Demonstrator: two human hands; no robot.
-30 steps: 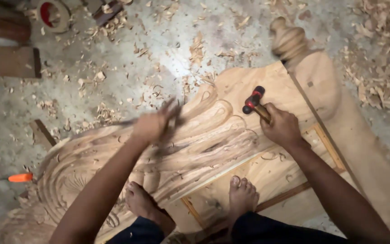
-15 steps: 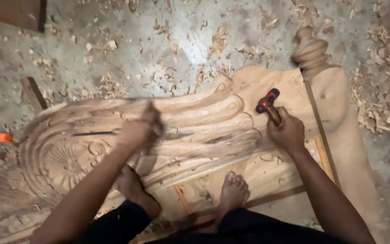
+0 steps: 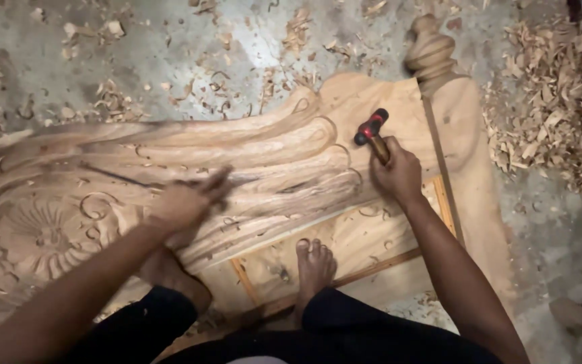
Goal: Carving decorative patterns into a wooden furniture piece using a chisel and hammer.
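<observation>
A large carved wooden panel (image 3: 271,155) with flowing ridges and a flower rosette lies flat on the floor. My left hand (image 3: 186,202), blurred, rests on the carved ridges and grips a thin dark chisel (image 3: 122,176) that points left across the wood. My right hand (image 3: 395,172) holds a hammer (image 3: 372,131) with a red and black head, raised just above the panel's right part. My two bare feet stand on the lower flat board (image 3: 345,236) of the piece.
A turned wooden finial (image 3: 431,54) tops the panel's right post. Wood shavings lie in a heap (image 3: 560,108) at the right and scattered over the concrete floor (image 3: 170,61) behind the panel.
The view has shifted left, so the panel sits further right in frame. My left hand has slid along the ridges with the chisel. The hammer hand stays raised over the right part.
</observation>
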